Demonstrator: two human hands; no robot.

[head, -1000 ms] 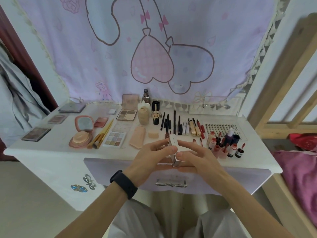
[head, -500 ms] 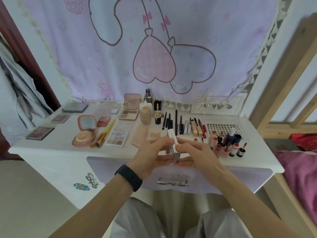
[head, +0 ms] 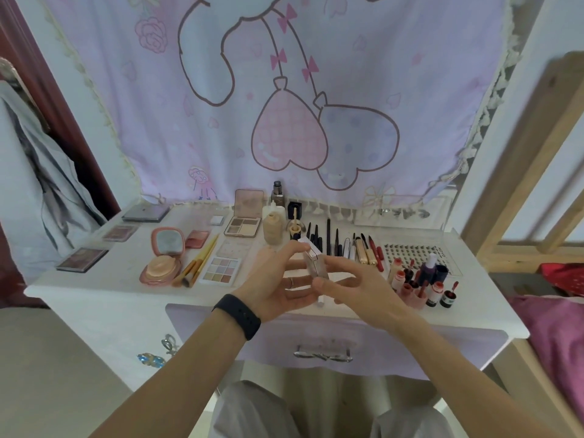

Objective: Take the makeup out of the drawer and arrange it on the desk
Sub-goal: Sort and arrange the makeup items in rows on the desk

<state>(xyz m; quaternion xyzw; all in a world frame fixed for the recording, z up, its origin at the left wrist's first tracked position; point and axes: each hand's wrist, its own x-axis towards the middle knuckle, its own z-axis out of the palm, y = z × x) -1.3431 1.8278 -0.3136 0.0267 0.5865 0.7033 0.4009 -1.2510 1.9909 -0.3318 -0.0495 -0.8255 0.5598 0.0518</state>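
Compared with half a second back, both hands have carried the slim pale makeup case [head: 311, 260] farther in over the desk [head: 94, 289]. It was then above the front edge and is now held above the top, clear of the surface. The right fingers that lay across it have spread apart. The case stands on edge with its narrow side toward the camera. Its long axis runs from 11 o'clock at the far end to 5 o'clock at the near end, which points back toward the person. The left hand [head: 275, 286], with a black wristband [head: 238, 316] on its wrist, pinches the far end between thumb and forefinger, the other fingers half curled beneath. The right hand [head: 357, 286] nips the near end between thumb and forefinger, its remaining fingers loose and fanned toward 3 o'clock. The pastel eyeshadow palette [head: 221, 270] lies at 9 o'clock of the case and the cluster of lip bottles [head: 423, 289] at 3 o'clock. The closed drawer [head: 221, 336] sits at 6 o'clock.
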